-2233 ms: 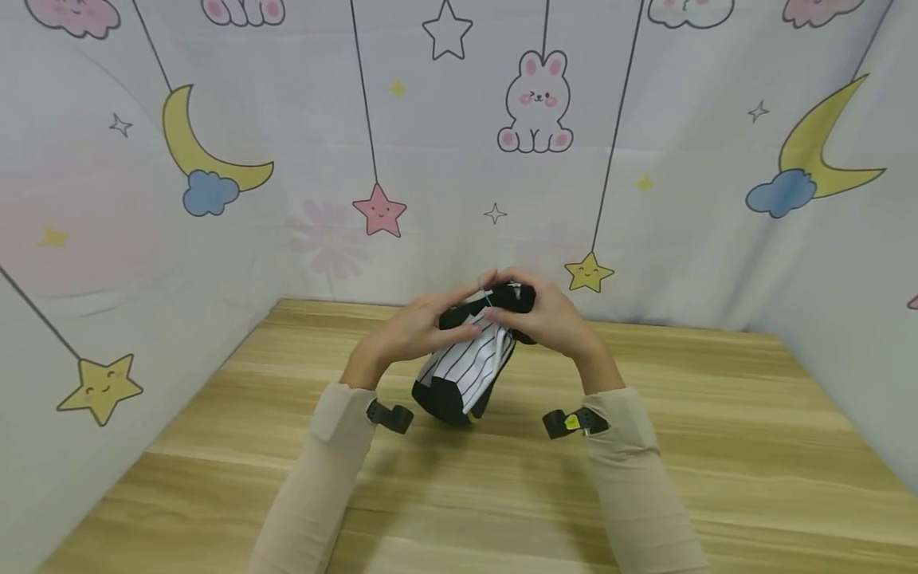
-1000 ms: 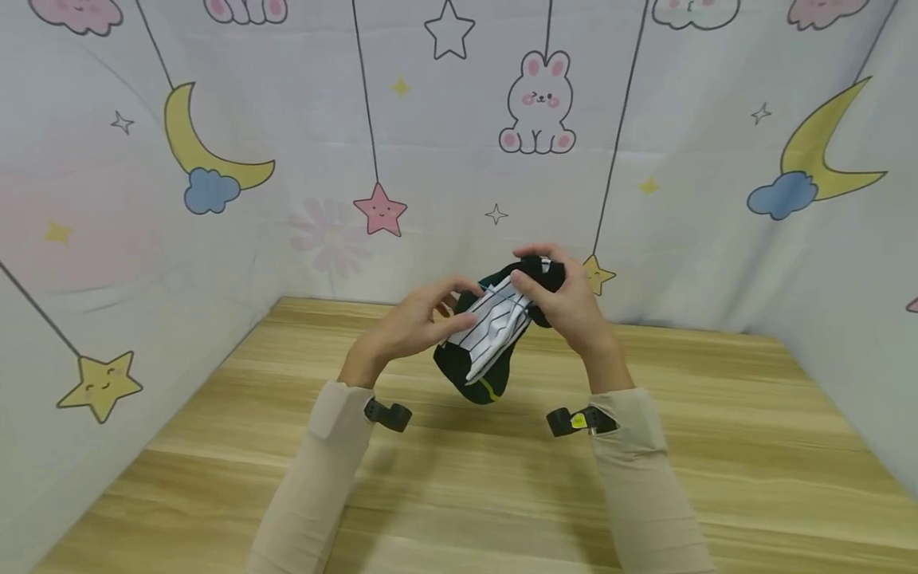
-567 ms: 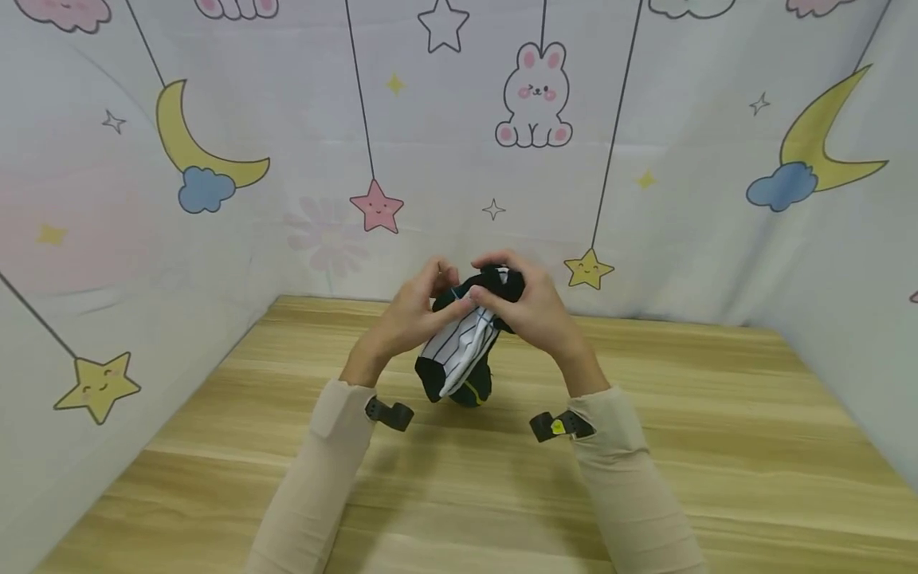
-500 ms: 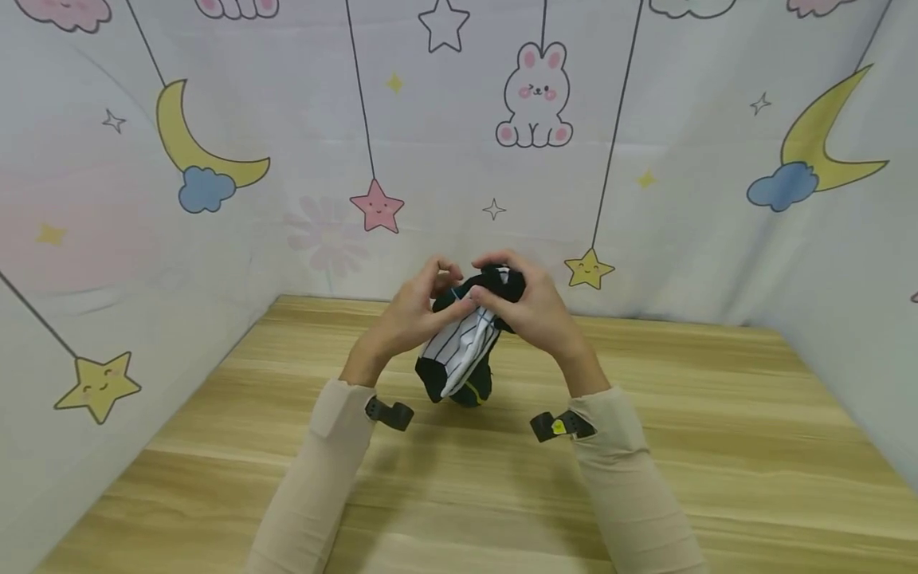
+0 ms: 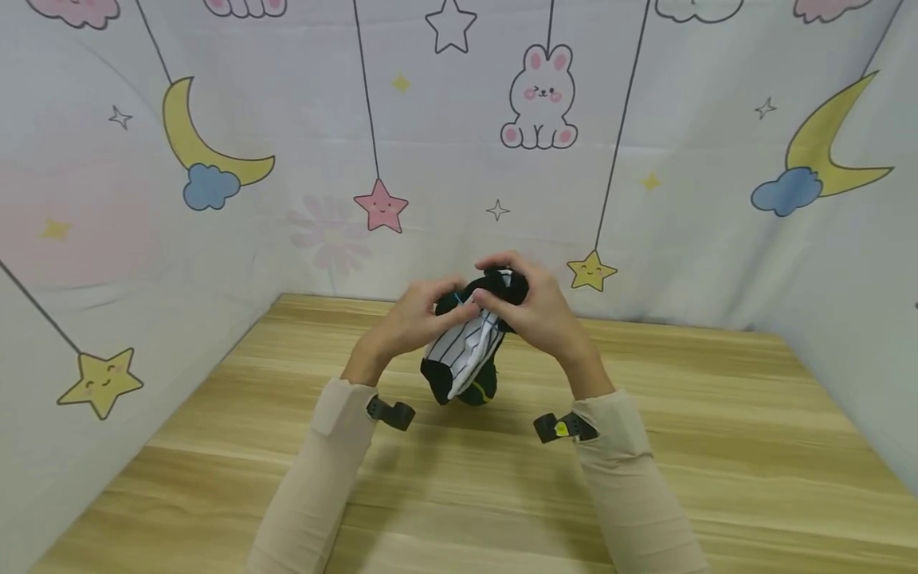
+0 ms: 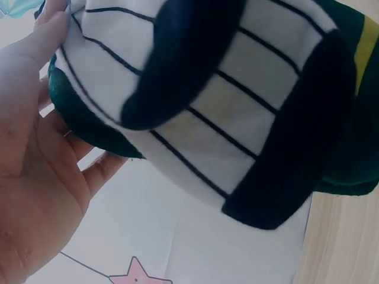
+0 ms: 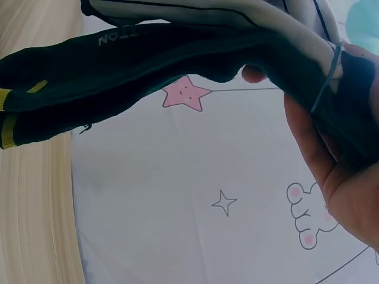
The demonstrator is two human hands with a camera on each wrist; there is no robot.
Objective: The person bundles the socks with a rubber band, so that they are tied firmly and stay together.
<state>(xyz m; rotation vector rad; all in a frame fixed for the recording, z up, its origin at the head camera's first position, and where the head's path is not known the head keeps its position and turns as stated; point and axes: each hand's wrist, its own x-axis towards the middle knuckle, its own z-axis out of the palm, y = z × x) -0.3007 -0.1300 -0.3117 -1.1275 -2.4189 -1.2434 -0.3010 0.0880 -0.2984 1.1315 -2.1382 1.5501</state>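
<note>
A bundle of socks (image 5: pixel 466 343) hangs tilted above the table: white ones with black stripes and black ends lie against dark green ones with a yellow line. Round the bundle near its upper end runs a thin blue band (image 7: pixel 327 80), seen best in the right wrist view. My right hand (image 5: pixel 541 315) grips that upper end, thumb in front and fingers behind. At the left side, my left hand (image 5: pixel 412 319) holds the bundle between thumb and fingers. In the left wrist view the striped sock (image 6: pixel 249 100) hides part of the dark green sock (image 6: pixel 361 154).
A wood-grain table (image 5: pixel 459 494) lies beneath both hands. White cloth walls (image 5: pixel 445 143) printed with moons, stars and rabbits close off the back and both sides. Each wrist carries a small black camera, such as the left one (image 5: pixel 390 413).
Since a second ago, the bundle and right hand have shifted left and slightly down. The left fingers, raised off the socks half a second ago, have lowered behind them.
</note>
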